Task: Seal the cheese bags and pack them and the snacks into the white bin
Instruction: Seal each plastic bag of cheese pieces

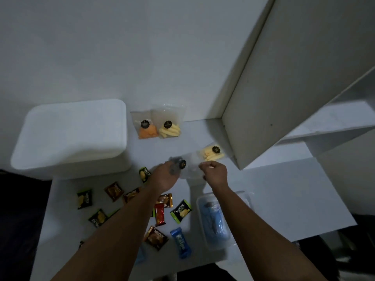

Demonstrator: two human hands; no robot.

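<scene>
Both hands hold one clear cheese bag [189, 169] with a black round sticker just above the table. My left hand [165, 176] grips its left end and my right hand [215, 172] pinches its right edge. A bag of pale cheese sticks [212, 154] lies just behind my right hand. Two more bags lean on the wall: orange cheese [146, 126] and yellow sticks [169, 126]. The white bin [71, 136] stands at the left. Several snack packets lie on the white table, among them a green one [180, 210], a red one [159, 214] and a blue one [181, 243].
A clear tray [215, 220] holding something blue sits under my right forearm. A white upright panel [284, 78] and a shelf [324, 122] close off the right side. The table's front edge runs below the snacks, with a dark floor beyond.
</scene>
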